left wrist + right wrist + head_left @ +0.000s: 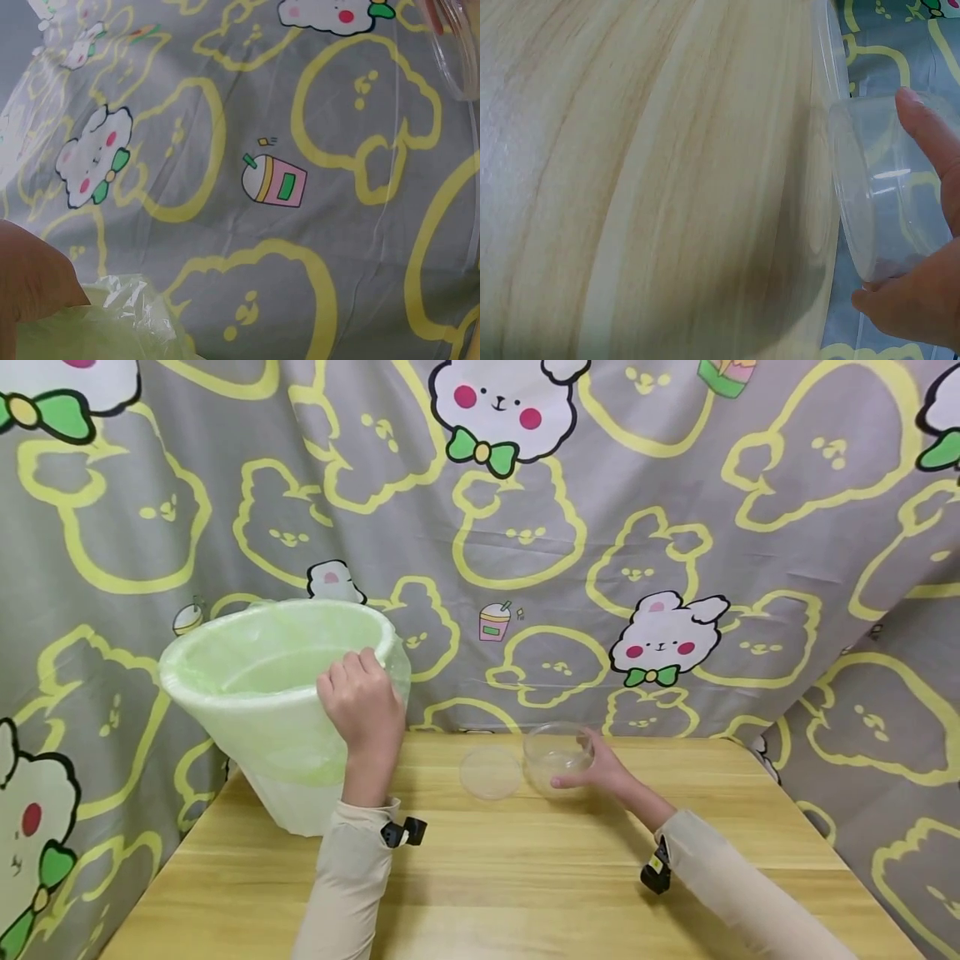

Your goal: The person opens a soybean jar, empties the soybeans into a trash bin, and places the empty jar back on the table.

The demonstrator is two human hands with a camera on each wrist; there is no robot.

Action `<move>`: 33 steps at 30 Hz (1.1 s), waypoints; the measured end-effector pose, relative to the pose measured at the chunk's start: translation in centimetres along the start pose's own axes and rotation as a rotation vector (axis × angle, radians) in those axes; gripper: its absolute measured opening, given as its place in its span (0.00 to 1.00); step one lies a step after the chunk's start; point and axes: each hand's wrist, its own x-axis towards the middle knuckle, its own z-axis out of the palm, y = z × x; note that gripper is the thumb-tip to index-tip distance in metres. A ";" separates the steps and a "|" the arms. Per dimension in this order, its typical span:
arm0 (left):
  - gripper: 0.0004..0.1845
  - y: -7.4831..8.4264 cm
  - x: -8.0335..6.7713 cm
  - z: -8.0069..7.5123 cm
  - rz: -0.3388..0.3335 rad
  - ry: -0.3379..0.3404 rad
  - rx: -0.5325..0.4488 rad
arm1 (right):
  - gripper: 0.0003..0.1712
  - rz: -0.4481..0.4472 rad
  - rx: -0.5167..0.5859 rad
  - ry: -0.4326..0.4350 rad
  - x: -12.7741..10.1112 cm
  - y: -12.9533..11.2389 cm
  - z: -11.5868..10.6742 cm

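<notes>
My left hand (362,706) grips the near right rim of a white trash bin (281,793). A thin pale green bag (300,739) lines it and folds over the rim. Only a corner of that bag (97,330) and part of the left hand (34,277) show in the left wrist view. My right hand (596,767) holds a clear round plastic container (555,752) from its right side, thumb and fingers around its wall (896,187). Whether the container touches the table cannot be told. Beside it, a clear round lid (490,774) lies flat on the table.
The wooden table (495,877) ends at the back against a grey curtain (450,552) with cartoon bears, which also hangs at both sides. The bin takes up the table's left back corner. Each wrist carries a small black camera.
</notes>
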 end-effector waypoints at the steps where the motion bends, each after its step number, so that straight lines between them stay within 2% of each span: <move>1: 0.08 -0.1 0.0 0.0 0.000 -0.001 0.001 | 0.73 0.000 0.003 -0.006 0.0 0.0 0.1; 12: 0.08 -0.6 0.1 0.0 0.010 0.030 -0.001 | 0.74 0.011 0.003 -0.029 -0.1 0.4 0.9; 20: 0.09 -0.8 0.1 0.3 0.032 0.056 -0.014 | 0.74 0.035 0.053 -0.041 -0.3 0.9 1.1; 27: 0.10 -1.1 -0.3 0.5 0.023 0.076 -0.088 | 0.75 0.047 0.037 -0.035 -0.3 1.3 1.3; 33: 0.10 -1.2 -0.5 0.2 -0.007 0.037 -0.147 | 0.76 0.032 0.027 -0.030 -0.3 0.8 1.2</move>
